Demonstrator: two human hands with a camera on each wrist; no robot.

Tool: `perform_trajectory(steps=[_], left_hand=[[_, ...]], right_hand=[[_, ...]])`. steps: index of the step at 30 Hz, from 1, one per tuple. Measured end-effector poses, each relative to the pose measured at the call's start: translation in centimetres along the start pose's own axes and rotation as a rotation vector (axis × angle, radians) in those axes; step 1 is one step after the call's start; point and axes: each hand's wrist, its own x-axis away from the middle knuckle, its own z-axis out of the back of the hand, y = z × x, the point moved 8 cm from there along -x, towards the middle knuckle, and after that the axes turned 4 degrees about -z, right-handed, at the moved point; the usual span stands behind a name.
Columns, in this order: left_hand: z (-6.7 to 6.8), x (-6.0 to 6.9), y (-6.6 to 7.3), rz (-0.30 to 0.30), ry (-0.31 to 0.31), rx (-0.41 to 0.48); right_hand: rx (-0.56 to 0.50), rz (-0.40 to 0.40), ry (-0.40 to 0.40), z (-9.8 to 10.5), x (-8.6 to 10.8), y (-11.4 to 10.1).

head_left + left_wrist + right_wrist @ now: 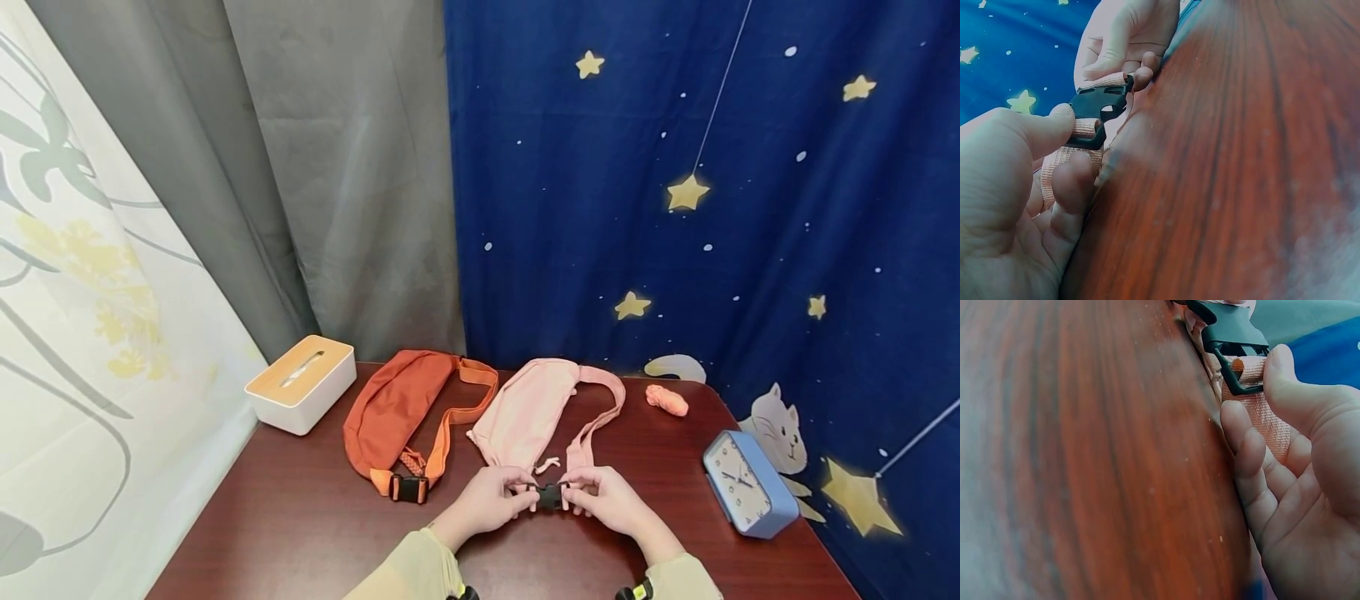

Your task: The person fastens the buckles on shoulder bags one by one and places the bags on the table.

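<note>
A pink waist bag [527, 410] lies on the table, its strap [601, 429] looping round on the right. At its near end is a black side-release buckle [550, 497], its two halves seemingly joined. My left hand [491, 498] pinches the left end of the buckle and its pink webbing [1054, 178] between thumb and fingers. On the opposite end, my right hand [609, 500] pinches the buckle's black frame [1230, 378] and the webbing [1266, 422]. Whether the buckle is fully latched I cannot tell.
To the left lies an orange waist bag [401, 404] with its black buckle [408, 488] fastened. A white tissue box [300, 383] with a wooden lid stands at the back left. A coral yarn bundle [667, 400] and a blue clock [750, 483] are on the right of the table [300, 517].
</note>
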Motion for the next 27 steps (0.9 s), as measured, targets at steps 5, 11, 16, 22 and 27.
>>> perform_trajectory(steps=[5,11,16,22,27], left_hand=[[0.00,-0.07,0.03,-0.009,0.000,-0.007],[0.05,-0.20,0.02,-0.012,0.004,-0.013],[0.07,-0.29,0.04,-0.013,0.009,-0.019],[0.13,-0.25,0.17,-0.006,0.017,-0.006],[-0.03,-0.01,0.11,-0.008,0.009,-0.015]], right_hand=[[-0.020,-0.003,-0.001,-0.09,-0.18,-0.02],[-0.033,-0.014,-0.002,-0.20,-0.37,-0.05],[-0.032,-0.008,-0.005,-0.24,-0.51,-0.14],[-0.053,0.016,-0.001,-0.38,-0.54,-0.38],[-0.057,-0.016,0.004,-0.70,-0.45,0.03]])
